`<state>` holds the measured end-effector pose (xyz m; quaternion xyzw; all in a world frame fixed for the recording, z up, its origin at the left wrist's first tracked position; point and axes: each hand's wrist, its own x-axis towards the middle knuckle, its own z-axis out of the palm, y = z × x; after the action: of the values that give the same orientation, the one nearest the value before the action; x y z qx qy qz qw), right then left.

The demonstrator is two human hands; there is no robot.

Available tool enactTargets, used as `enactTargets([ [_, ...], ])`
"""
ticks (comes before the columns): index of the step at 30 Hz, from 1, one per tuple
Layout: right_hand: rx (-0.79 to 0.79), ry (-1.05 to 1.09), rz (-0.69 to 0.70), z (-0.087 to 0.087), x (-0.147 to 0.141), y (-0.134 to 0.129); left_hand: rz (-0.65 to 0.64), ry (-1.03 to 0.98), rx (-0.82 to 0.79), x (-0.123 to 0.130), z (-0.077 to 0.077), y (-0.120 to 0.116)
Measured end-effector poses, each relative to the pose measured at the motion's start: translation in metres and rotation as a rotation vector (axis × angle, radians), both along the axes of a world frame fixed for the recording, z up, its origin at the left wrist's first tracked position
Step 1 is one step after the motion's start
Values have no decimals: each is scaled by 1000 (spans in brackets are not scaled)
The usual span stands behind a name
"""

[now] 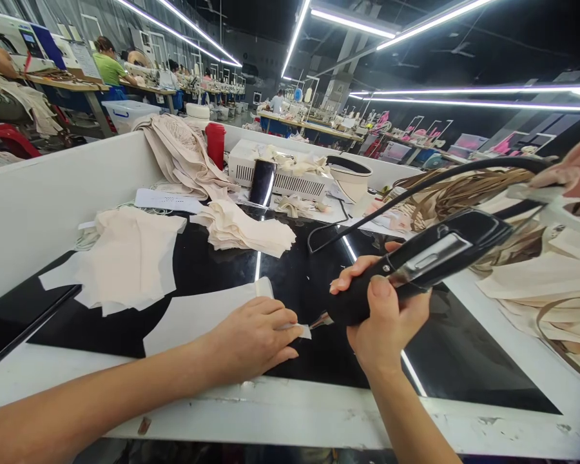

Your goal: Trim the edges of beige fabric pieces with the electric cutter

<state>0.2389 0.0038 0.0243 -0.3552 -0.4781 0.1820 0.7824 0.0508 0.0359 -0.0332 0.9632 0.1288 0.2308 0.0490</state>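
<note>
My left hand [254, 338] lies on a white fabric piece [188, 316], its fingers pressing the narrow strip at the piece's right end against the black glass plate [319, 277]. My right hand [386, 316] is wrapped round a black corded handheld tool [430, 258], held tilted. The tool's metal tip points left and is close to the strip's end; whether they touch is unclear. A stack of cream pieces [251, 229] rests behind my left hand, and more pale cut pieces [130, 258] lie to the left.
Behind the plate stand a red cup [215, 145], a phone [262, 182] and a white vented box [280, 177]. Beige fabric [183, 151] drapes over the raised rim. Another person's hand [573, 164] is at the right, near the cord and strap bundles [444, 196].
</note>
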Motion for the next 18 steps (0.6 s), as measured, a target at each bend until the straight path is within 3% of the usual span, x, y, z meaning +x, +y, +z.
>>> enactTargets([
  [18, 28, 9, -5, 5, 1, 3, -56, 65, -21, -5, 5, 9],
])
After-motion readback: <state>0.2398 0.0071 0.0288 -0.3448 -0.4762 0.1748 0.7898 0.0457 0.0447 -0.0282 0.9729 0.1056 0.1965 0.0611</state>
